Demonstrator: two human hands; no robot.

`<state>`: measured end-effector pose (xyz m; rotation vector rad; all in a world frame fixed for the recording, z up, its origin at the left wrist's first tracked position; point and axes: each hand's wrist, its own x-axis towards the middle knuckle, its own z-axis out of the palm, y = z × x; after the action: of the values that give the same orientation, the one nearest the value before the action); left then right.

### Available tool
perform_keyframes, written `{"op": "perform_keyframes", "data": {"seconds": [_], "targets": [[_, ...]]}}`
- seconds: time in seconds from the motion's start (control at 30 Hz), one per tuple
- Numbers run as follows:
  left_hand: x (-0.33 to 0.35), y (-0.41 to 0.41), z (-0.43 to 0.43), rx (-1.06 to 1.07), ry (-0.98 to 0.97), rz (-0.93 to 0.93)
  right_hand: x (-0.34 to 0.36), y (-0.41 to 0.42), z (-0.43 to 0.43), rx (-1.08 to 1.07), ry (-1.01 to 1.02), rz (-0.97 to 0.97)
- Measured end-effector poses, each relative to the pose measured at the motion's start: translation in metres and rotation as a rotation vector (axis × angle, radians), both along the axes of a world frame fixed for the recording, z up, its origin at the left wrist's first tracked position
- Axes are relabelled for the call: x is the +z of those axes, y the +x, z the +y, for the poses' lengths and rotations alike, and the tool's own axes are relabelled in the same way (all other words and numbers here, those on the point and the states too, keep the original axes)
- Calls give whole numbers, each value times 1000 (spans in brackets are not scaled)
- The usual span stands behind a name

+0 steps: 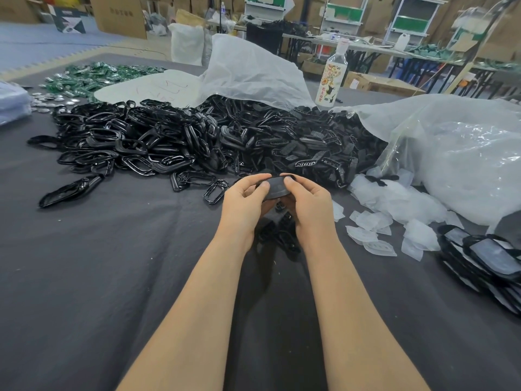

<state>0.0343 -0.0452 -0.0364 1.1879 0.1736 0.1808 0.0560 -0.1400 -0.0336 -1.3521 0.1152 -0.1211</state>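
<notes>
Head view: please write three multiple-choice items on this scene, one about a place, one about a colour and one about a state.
1. Where does the bottle stand?
A. at the near edge of the view
B. behind the pile of black parts
C. on a chair

2. What colour is the part in the hands?
A. white
B. green
C. black

3. How is that part held?
A. the left hand and the right hand both grip it
B. by one hand only
C. no hand touches it

Answers:
1 B: the bottle rises beyond the pile's far edge.
2 C: the part is dark like the pile.
3 A: fingers and thumbs of both hands curl round it.
</notes>
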Motion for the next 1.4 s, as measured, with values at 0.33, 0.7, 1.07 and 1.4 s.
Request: {"op": "perform_keyframes", "data": {"seconds": [0.33,0.7,1.07,1.4], "targets": [[-3,1,3,129,222,-10,-4,1,-5,52,-318,-60],[0,-3,3,55,416,10,-4,0,-8,18,-359,-103],[-1,-3,5,25,498,15,-4,1,-10,132,-315,-15],[0,-4,5,-14,536,19,-6,2,-10,111,-278,-23]]}}
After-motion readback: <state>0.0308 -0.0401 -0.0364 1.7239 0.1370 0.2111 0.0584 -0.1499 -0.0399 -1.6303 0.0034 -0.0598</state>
